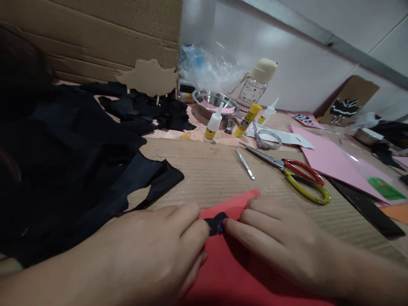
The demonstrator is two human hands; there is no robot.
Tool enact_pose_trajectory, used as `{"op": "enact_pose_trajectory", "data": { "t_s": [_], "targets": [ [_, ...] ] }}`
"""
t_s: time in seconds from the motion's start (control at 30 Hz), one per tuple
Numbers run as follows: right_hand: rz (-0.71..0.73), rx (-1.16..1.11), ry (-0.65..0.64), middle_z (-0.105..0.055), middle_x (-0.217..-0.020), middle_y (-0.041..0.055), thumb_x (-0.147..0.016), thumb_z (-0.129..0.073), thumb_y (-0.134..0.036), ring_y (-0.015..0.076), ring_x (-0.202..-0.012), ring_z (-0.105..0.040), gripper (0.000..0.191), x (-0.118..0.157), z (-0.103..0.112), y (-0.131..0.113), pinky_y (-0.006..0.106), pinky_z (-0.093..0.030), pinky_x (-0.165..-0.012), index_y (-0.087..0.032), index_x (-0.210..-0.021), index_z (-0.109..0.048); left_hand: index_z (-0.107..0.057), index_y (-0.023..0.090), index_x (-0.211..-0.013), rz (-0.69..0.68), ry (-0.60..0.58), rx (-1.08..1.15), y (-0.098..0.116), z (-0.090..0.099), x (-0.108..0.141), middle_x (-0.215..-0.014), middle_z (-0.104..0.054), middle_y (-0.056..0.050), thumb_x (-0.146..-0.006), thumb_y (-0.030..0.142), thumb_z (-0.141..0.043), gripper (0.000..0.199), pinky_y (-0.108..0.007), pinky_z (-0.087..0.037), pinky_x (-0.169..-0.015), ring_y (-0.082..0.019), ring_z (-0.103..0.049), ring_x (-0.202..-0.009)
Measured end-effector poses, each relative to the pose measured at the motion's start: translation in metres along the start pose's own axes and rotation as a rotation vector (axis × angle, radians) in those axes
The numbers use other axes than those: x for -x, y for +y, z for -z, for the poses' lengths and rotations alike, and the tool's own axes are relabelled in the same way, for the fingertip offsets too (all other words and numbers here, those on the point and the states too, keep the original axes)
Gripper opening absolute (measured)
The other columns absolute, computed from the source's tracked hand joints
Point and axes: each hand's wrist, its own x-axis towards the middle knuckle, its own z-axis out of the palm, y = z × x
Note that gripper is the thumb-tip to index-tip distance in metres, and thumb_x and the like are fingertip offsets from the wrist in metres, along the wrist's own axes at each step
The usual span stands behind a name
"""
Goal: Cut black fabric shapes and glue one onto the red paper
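Head view: glue bottle (213,126) and glue stick (247,120) carry yellow labels, unreadable. Left hand (153,250) and right hand (280,238) pinch a black scrap (216,222) on red paper (236,272). Bare cardboard (207,170) lies beyond, up to the scissors (293,172).

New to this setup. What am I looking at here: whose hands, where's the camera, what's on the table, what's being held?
There is no robot here. A person works with two bare hands, and the single picture comes from a camera worn on their head, looking forward and down.

The left hand and right hand meet over a red sheet and together pinch a small black piece lying on it.

All of this rests on a corrugated cardboard surface. To the left lies a heap of black cloth. Behind the hands are tweezers, scissors with red and yellow handles, a small glue bottle, a yellow glue stick, a metal bowl and pink paper.
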Motion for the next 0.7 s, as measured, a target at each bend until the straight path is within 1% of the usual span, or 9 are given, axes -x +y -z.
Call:
{"op": "enact_pose_trajectory", "data": {
  "t_s": [0.1,0.17,0.37,0.47,0.57,0.7],
  "targets": [
    [-0.04,-0.056,0.002,-0.068,-0.078,0.0073,-0.106,-0.034,-0.012,0.0198,-0.069,-0.053,0.033,0.001,-0.004,0.002,0.034,-0.039,-0.064,-0.011,-0.1,-0.066,-0.069,0.022,-0.083,0.032,-0.028,0.001,0.001,0.0,0.0,-0.072,-0.065,0.001,-0.087,0.008,-0.055,0.02,-0.028,-0.03,-0.046,-0.014,-0.054,-0.053],
    [-0.047,-0.071,0.002,-0.066,-0.078,0.0064,-0.105,-0.036,-0.012,0.0198,-0.069,-0.051,0.031,0.001,-0.005,0.003,0.034,-0.038,-0.065,-0.011,-0.101,-0.066,-0.069,0.022,-0.083,0.016,-0.048,-0.009,0.001,0.0,0.0,-0.072,-0.065,0.001,-0.087,0.008,-0.053,0.021,-0.028,-0.03,-0.046,-0.015,-0.056,-0.055],
    [-0.022,-0.032,0.017,-0.07,-0.079,0.0087,-0.106,-0.031,-0.011,0.0199,-0.069,-0.055,0.036,-0.001,-0.003,0.002,0.034,-0.04,-0.065,-0.009,-0.1,-0.067,-0.068,0.023,-0.084,0.014,-0.106,0.004,0.002,0.002,-0.001,-0.076,-0.066,0.0,-0.086,0.007,-0.052,0.024,-0.028,-0.03,-0.045,-0.016,-0.057,-0.057],
    [0.009,-0.006,0.006,-0.071,-0.079,0.01,-0.106,-0.029,-0.01,0.0208,-0.069,-0.058,0.038,-0.001,-0.001,0.001,0.035,-0.041,-0.063,-0.007,-0.104,-0.066,-0.068,0.024,-0.09,0.019,-0.169,0.006,0.002,0.004,-0.002,-0.081,-0.068,0.0,-0.085,0.005,-0.052,0.026,-0.027,-0.032,-0.045,-0.017,-0.059,-0.06],
    [0.015,0.01,0.015,-0.072,-0.079,0.0114,-0.106,-0.027,-0.01,0.0214,-0.068,-0.06,0.041,-0.001,-0.001,0.0,0.036,-0.042,-0.062,-0.006,-0.101,-0.067,-0.068,0.027,-0.1,0.052,-0.245,0.014,0.003,0.007,-0.003,-0.085,-0.068,-0.001,-0.085,0.007,-0.053,0.029,-0.026,-0.033,-0.045,-0.018,-0.06,-0.06],
    [0.008,0.016,0.017,-0.072,-0.078,0.0113,-0.106,-0.026,-0.01,0.0216,-0.067,-0.06,0.043,-0.002,-0.001,-0.002,0.036,-0.043,-0.059,-0.007,-0.098,-0.068,-0.069,0.027,-0.102,0.067,-0.308,0.028,0.003,0.011,-0.006,-0.086,-0.068,-0.002,-0.086,0.009,-0.054,0.028,-0.024,-0.035,-0.045,-0.018,-0.06,-0.061]
  ]
}}
